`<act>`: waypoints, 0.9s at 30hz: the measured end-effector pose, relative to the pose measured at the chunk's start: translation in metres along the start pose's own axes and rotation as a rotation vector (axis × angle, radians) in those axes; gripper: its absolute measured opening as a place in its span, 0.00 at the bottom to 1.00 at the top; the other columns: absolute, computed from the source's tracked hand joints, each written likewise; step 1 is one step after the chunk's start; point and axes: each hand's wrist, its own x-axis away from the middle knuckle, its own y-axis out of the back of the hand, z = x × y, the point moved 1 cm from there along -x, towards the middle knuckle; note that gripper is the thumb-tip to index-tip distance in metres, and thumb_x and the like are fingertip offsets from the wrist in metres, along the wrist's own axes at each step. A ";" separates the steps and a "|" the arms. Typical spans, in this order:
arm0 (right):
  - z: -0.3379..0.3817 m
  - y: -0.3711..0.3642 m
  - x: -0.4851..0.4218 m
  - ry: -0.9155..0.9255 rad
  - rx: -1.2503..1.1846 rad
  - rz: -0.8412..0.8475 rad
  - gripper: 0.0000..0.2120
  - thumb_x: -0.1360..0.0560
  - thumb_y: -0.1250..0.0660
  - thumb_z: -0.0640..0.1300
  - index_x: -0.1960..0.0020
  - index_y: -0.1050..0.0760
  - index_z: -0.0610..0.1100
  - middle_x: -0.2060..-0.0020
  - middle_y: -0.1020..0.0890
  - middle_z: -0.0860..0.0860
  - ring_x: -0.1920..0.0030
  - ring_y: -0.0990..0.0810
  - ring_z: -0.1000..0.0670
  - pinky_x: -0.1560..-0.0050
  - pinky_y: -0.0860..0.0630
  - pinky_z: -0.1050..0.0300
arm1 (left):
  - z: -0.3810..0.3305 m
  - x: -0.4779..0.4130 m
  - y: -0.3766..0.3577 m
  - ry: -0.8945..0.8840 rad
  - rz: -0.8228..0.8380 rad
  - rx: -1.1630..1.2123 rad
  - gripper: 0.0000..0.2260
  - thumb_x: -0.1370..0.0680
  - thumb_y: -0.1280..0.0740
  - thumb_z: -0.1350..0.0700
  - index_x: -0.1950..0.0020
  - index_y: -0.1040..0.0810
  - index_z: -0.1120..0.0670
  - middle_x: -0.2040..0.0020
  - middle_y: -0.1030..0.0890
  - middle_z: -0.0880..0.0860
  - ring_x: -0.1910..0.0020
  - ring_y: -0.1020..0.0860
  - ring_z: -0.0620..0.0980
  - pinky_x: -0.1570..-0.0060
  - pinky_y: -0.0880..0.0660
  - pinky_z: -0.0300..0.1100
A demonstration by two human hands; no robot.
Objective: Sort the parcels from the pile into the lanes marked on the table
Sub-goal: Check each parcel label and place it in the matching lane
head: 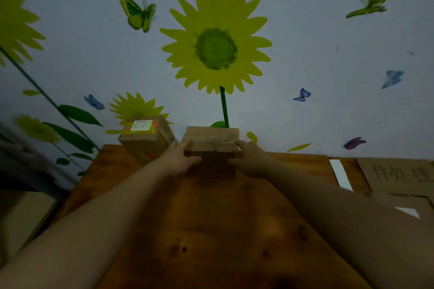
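The left hand (pixel 180 157) and the right hand (pixel 249 159) grip a brown box (pixel 211 139), one on each side. Squeezing from both ends probably keeps the box from slipping or tipping. The box is at the far edge of the wooden surface (pixel 211 230), close to the wall. I cannot tell if it rests there or is lifted a little. Just beside it on the left sits another parcel (pixel 145 141) with a white label on top. Off to the right lie a white strip (pixel 340 175) and a cardboard sheet (pixel 397 173) with writing. Those probably mark lanes, so the box likely goes that way.
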 end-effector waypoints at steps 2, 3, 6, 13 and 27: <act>-0.003 -0.008 -0.014 -0.024 0.008 0.013 0.37 0.23 0.34 0.52 0.21 0.50 0.48 0.29 0.35 0.41 0.35 0.28 0.41 0.35 0.28 0.47 | 0.004 -0.015 -0.006 0.004 0.030 0.008 0.36 0.24 0.34 0.44 0.22 0.52 0.45 0.22 0.55 0.55 0.24 0.48 0.59 0.30 0.40 0.48; -0.004 -0.012 -0.019 -0.039 0.019 0.030 0.38 0.23 0.34 0.53 0.21 0.52 0.50 0.28 0.37 0.41 0.33 0.30 0.40 0.34 0.30 0.47 | 0.005 -0.020 -0.008 0.002 0.049 0.014 0.36 0.23 0.35 0.45 0.22 0.54 0.45 0.22 0.57 0.55 0.24 0.48 0.59 0.31 0.40 0.48; -0.009 -0.025 -0.032 -0.080 0.053 0.058 0.38 0.23 0.35 0.56 0.21 0.51 0.52 0.26 0.39 0.41 0.30 0.34 0.38 0.31 0.33 0.44 | 0.015 -0.032 -0.014 -0.005 0.103 0.004 0.36 0.22 0.36 0.45 0.22 0.53 0.49 0.22 0.58 0.55 0.23 0.50 0.58 0.29 0.43 0.47; -0.007 -0.044 -0.026 -0.155 -0.181 -0.216 0.15 0.21 0.39 0.58 0.44 0.32 0.46 0.53 0.24 0.50 0.56 0.25 0.51 0.60 0.29 0.56 | 0.033 -0.029 -0.013 0.039 -0.106 0.310 0.26 0.22 0.34 0.49 0.29 0.38 0.59 0.33 0.30 0.60 0.38 0.29 0.57 0.44 0.33 0.43; 0.021 -0.034 0.032 -0.130 -0.492 -0.348 0.19 0.20 0.39 0.51 0.33 0.37 0.45 0.46 0.24 0.50 0.48 0.22 0.48 0.46 0.23 0.50 | 0.037 0.025 0.000 -0.009 -0.003 0.734 0.21 0.20 0.37 0.55 0.28 0.35 0.53 0.36 0.27 0.55 0.41 0.27 0.53 0.45 0.28 0.44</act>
